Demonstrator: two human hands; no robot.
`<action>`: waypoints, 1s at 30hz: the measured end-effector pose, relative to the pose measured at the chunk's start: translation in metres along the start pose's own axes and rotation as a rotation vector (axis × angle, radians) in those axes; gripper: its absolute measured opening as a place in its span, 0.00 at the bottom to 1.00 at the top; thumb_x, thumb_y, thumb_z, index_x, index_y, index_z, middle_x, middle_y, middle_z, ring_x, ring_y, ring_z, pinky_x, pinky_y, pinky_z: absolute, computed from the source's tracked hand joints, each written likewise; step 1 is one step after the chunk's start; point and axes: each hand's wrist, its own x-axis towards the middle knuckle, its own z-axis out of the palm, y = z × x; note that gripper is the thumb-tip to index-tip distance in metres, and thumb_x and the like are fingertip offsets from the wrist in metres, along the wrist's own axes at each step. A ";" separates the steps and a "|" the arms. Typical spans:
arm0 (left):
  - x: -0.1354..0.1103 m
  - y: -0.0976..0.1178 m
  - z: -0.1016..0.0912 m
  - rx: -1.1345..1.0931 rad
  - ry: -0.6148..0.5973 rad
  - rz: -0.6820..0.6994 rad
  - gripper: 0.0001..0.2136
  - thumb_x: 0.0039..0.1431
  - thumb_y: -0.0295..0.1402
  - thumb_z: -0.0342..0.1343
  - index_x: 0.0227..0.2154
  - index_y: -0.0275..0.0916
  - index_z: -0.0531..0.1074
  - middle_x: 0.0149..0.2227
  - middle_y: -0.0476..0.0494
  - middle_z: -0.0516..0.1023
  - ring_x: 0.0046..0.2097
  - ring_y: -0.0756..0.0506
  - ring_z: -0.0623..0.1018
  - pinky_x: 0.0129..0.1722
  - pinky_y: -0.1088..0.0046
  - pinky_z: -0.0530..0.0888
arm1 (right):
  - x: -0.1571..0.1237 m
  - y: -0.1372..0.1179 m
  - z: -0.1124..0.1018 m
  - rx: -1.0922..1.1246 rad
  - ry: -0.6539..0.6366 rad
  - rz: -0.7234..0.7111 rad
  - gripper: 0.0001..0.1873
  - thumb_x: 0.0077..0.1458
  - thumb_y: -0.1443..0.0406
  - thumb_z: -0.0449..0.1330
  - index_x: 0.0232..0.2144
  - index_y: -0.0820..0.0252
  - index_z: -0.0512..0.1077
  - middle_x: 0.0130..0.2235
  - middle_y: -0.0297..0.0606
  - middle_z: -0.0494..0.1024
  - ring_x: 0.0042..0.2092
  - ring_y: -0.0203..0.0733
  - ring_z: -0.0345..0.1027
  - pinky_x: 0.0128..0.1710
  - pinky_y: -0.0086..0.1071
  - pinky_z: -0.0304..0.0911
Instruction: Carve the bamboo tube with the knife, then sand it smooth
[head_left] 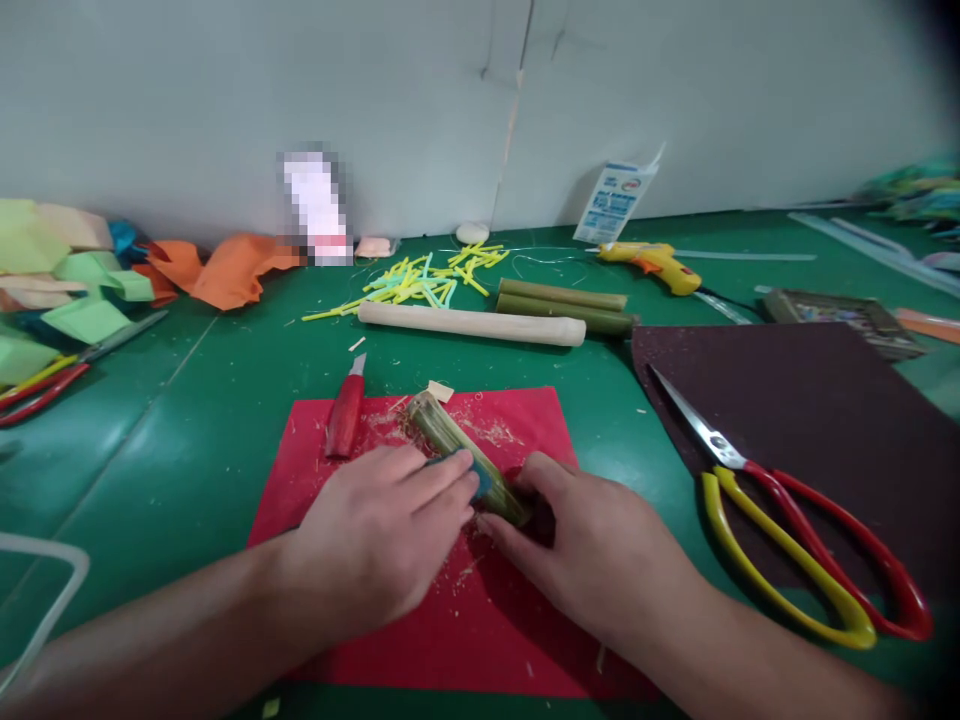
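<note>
A short greenish bamboo piece (450, 430) lies tilted on the red sheet (420, 650), among pale shavings. My right hand (607, 545) grips its near end between thumb and fingers. Across the bamboo's middle, my left hand (386, 530) presses a small dark blue piece (482, 480) against it with closed fingers. Most of that piece is hidden under the fingers, and its material cannot be made out. Just beyond the left hand rests a red-handled knife (346, 412), its short blade pointing away. A pale wood chip (440, 391) sits by the bamboo's far end.
Beyond the sheet lie a pale peeled stick (472, 324), green bamboo pieces (566, 312) and yellow strips (401, 285). Large scissors (757, 490) rest on a dark sheet (780, 380) at right. A yellow glue gun (652, 265) lies behind. Coloured paper (90, 300) and other scissors (56, 385) are left.
</note>
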 end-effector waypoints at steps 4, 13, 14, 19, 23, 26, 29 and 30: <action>0.001 -0.003 0.000 0.016 0.032 -0.111 0.11 0.59 0.26 0.48 0.40 0.33 0.73 0.41 0.43 0.78 0.40 0.46 0.77 0.39 0.67 0.75 | 0.000 -0.001 0.001 0.007 -0.003 0.012 0.13 0.50 0.53 0.54 0.28 0.55 0.64 0.25 0.33 0.74 0.24 0.41 0.66 0.21 0.30 0.48; 0.000 -0.006 0.001 0.005 0.024 -0.144 0.10 0.59 0.27 0.48 0.40 0.36 0.74 0.41 0.45 0.78 0.41 0.46 0.77 0.40 0.67 0.74 | 0.000 -0.001 0.001 0.005 -0.026 0.017 0.13 0.51 0.52 0.53 0.28 0.55 0.64 0.25 0.33 0.73 0.24 0.40 0.65 0.21 0.30 0.47; 0.000 -0.006 0.001 0.012 0.029 -0.142 0.10 0.59 0.27 0.48 0.40 0.35 0.73 0.42 0.44 0.78 0.41 0.46 0.77 0.40 0.66 0.74 | 0.001 -0.002 0.001 0.004 -0.026 0.017 0.13 0.51 0.52 0.53 0.28 0.55 0.64 0.25 0.33 0.73 0.24 0.40 0.65 0.21 0.30 0.47; 0.001 -0.005 0.002 -0.035 0.016 -0.048 0.11 0.58 0.25 0.48 0.41 0.33 0.73 0.43 0.43 0.77 0.41 0.46 0.76 0.40 0.68 0.73 | 0.001 -0.003 -0.001 0.018 -0.031 0.023 0.13 0.51 0.53 0.54 0.27 0.55 0.63 0.25 0.32 0.73 0.24 0.41 0.65 0.21 0.30 0.48; 0.001 -0.006 0.001 0.005 0.040 -0.126 0.11 0.58 0.25 0.48 0.40 0.34 0.73 0.42 0.44 0.78 0.40 0.46 0.76 0.38 0.67 0.73 | 0.000 -0.002 0.000 0.021 -0.038 0.030 0.13 0.50 0.52 0.54 0.27 0.55 0.64 0.25 0.33 0.73 0.24 0.41 0.65 0.21 0.30 0.47; 0.001 -0.003 0.001 -0.079 0.026 -0.032 0.11 0.58 0.24 0.47 0.39 0.32 0.73 0.44 0.42 0.77 0.41 0.46 0.76 0.38 0.67 0.73 | 0.000 -0.001 0.001 0.018 -0.040 0.022 0.12 0.50 0.53 0.54 0.27 0.55 0.63 0.25 0.32 0.73 0.25 0.41 0.66 0.21 0.30 0.47; 0.001 -0.004 0.001 -0.091 0.016 -0.087 0.10 0.58 0.26 0.49 0.39 0.35 0.73 0.43 0.45 0.78 0.40 0.47 0.76 0.39 0.67 0.73 | 0.000 -0.001 0.001 0.020 -0.044 0.027 0.13 0.50 0.53 0.54 0.27 0.55 0.64 0.25 0.32 0.74 0.25 0.41 0.66 0.21 0.30 0.47; 0.001 -0.004 0.001 -0.066 0.026 -0.126 0.09 0.58 0.26 0.50 0.39 0.35 0.73 0.42 0.46 0.78 0.39 0.46 0.76 0.38 0.67 0.73 | 0.000 -0.002 0.001 0.017 -0.043 0.031 0.13 0.50 0.52 0.53 0.27 0.55 0.64 0.25 0.33 0.74 0.25 0.41 0.65 0.21 0.30 0.47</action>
